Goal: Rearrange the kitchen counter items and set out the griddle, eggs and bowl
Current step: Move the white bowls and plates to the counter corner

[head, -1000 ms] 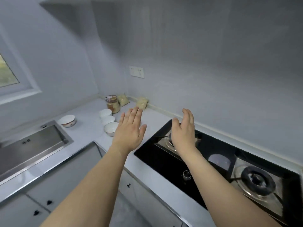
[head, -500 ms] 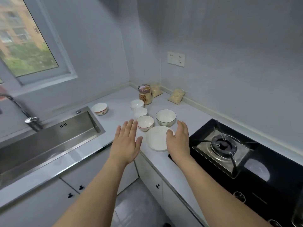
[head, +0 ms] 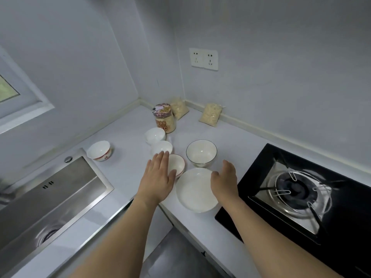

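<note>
Now both hands have come down to flank the plate (head: 195, 189): left hand (head: 158, 180) spread flat over a small bowl (head: 177, 164), right hand (head: 225, 181) relaxed, empty; griddle and eggs unseen.

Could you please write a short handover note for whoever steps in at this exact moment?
Left hand: open, holding nothing, over the red-rimmed bowl.
Right hand: open, empty, at the right edge of the white plate.
Also on the counter: dark-rimmed bowl, two white cups, a bowl beside the sink, jar, two packets.
Done: nothing grasped.
Left: griddle and eggs are not in view; still to set out, with a bowl.
</note>
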Demonstrator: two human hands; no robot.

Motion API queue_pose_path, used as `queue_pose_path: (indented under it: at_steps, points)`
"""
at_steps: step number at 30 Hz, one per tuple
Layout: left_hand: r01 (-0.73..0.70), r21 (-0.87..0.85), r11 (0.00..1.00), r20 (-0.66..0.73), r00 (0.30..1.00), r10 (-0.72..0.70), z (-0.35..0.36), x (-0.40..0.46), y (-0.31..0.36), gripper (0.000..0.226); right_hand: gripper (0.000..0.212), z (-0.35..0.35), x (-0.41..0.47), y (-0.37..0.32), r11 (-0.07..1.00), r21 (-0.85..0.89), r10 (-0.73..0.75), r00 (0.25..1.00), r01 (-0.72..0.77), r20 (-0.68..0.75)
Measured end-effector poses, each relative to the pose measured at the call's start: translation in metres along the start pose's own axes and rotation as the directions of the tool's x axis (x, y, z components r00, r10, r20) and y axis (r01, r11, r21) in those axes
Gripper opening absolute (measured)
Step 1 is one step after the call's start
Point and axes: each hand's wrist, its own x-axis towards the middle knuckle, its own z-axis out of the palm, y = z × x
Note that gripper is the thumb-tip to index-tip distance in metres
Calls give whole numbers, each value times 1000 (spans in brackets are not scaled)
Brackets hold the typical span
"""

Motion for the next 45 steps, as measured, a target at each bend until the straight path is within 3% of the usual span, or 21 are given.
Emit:
queue_pose_path:
  at_steps: [10, 13, 18, 21, 26, 32, 38, 45]
  points:
    - [-89, -174, 981, 216, 968, 127, 25, 114, -18, 69, 44, 28, 54, 20, 914, -309, 316, 939, -263, 137]
    - [-39, -176, 984, 335, 937, 98, 37, 156, -24, 60, 41, 38, 67, 23, 878, -385, 360, 923, -286, 134]
    - [23, -254, 967, 392, 916, 81, 62, 202, -23, 52, 48, 51, 83, 35, 827, -461, 421, 898, -322, 127]
    - [129, -279, 951, 471, 882, 19, 77, 221, -17, 46, 50, 58, 89, 41, 802, -492, 446, 888, -340, 114]
    - [241, -284, 928, 569, 822, -39, 102, 238, -17, 25, 43, 65, 100, 45, 719, -608, 460, 886, -336, 55]
    - [375, -370, 850, 616, 784, -77, 113, 236, -15, 28, 48, 72, 106, 52, 649, -711, 430, 901, -271, 49]
    - [325, -313, 892, 569, 817, -98, 111, 237, -11, 27, 59, 63, 108, 58, 758, -604, 408, 901, -245, 148]
    - [385, -415, 824, 576, 812, -90, 84, 242, 9, 30, 33, 31, 101, 33, 743, -618, 370, 927, -258, 59]
